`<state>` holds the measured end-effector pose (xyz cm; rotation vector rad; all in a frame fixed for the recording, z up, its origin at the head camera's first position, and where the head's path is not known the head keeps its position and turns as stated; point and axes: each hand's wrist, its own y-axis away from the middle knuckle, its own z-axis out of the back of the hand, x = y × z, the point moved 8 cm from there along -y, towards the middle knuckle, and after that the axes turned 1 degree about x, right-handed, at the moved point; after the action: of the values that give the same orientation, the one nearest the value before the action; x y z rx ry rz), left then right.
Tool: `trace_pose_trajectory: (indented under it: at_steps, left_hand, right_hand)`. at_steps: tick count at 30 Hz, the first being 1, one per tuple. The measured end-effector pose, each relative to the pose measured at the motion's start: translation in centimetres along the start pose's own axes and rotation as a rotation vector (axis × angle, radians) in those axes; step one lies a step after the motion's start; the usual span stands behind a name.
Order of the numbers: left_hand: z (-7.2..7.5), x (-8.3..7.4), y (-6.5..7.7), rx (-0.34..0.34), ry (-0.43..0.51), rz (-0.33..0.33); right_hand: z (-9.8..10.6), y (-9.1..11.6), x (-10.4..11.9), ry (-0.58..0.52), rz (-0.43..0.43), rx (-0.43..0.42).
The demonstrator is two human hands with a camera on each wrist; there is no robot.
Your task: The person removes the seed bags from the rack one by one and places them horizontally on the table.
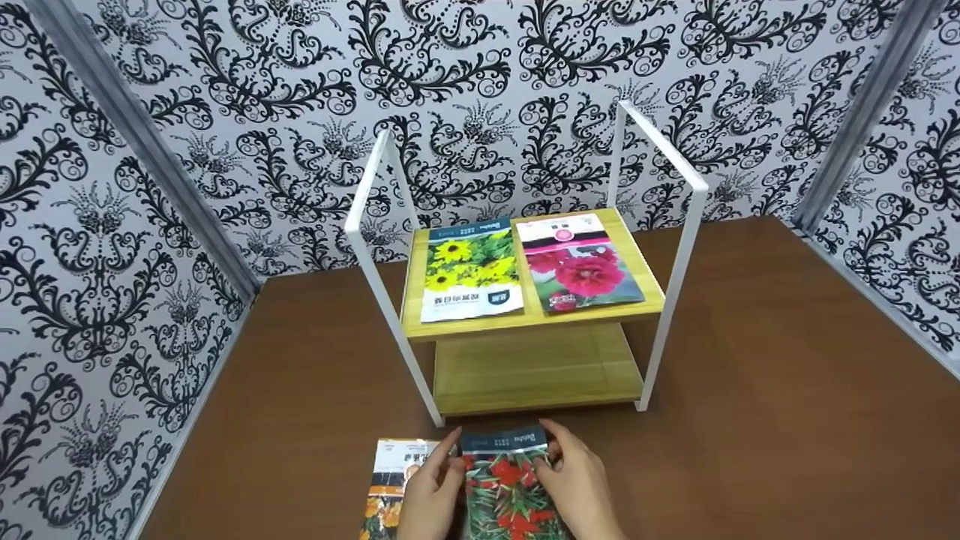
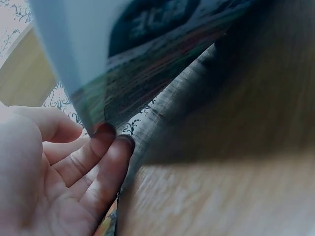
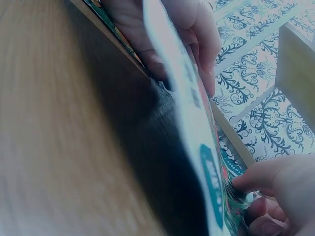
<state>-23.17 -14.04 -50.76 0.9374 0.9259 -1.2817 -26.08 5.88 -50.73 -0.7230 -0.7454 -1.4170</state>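
A seed packet with red flowers [image 1: 510, 487] is held between both hands, just in front of the shelf. My left hand [image 1: 431, 495] grips its left edge; in the left wrist view the fingertips [image 2: 103, 140] meet the packet's edge. My right hand [image 1: 577, 480] pinches the right edge, its thumb on the flowered front. In the right wrist view the packet is tilted up off the table, edge-on to the camera. Beside the left hand lies a seed packet with orange flowers [image 1: 386, 472], partly hidden by that hand.
A two-tier wooden shelf [image 1: 525, 367] with white metal side frames stands behind the hands. Its upper board carries a yellow-flower packet [image 1: 472, 270] and a pink-flower packet [image 1: 577, 266], side by side. Patterned wall panels [image 1: 465, 90] enclose the brown table [image 1: 787, 390].
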Motion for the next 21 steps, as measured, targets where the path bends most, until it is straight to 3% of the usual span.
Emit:
trace_pose_trajectory:
  at_steps: [11,21]
  left_hand:
    - [-0.02,0.18,-0.39,0.003,-0.012,0.019]
    - [0.28,0.07,-0.30,-0.026,-0.012,-0.018]
  right_hand:
    - [0.01,-0.16,0.23,0.017,0.022,0.021]
    - [0.07,0.01,0.42,0.031,0.049,-0.006]
